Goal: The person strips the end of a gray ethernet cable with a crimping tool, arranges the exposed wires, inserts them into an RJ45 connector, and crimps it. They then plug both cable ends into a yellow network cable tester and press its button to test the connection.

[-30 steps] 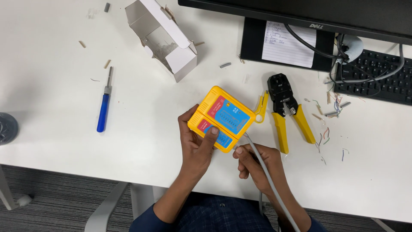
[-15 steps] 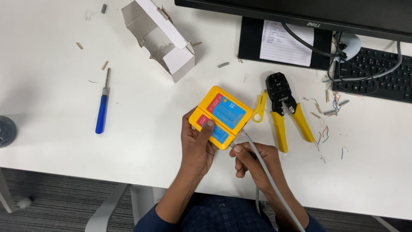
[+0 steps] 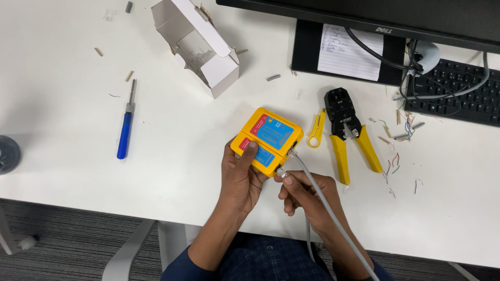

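Basically: my left hand (image 3: 240,177) gripped light, rigid yellow cable tester (image 3: 267,140) by body; right hand (image 3: 304,196) pinched plug (image 3: 282,173) of springy grey cable (image 3: 333,218).

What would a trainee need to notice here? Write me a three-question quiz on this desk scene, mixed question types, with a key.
1. True or false: the left hand holds the yellow tester with the thumb on top.
2. Multiple choice: what is the right hand pinching beside the tester? A) the blue screwdriver B) a plug on the grey cable C) the yellow stripper
3. Fill in: the crimping pliers lie on the white desk with ____ handles.

Key
1. True.
2. B; one cable end is already at the tester's edge, and the other plug sits at the fingertips.
3. Yellow.
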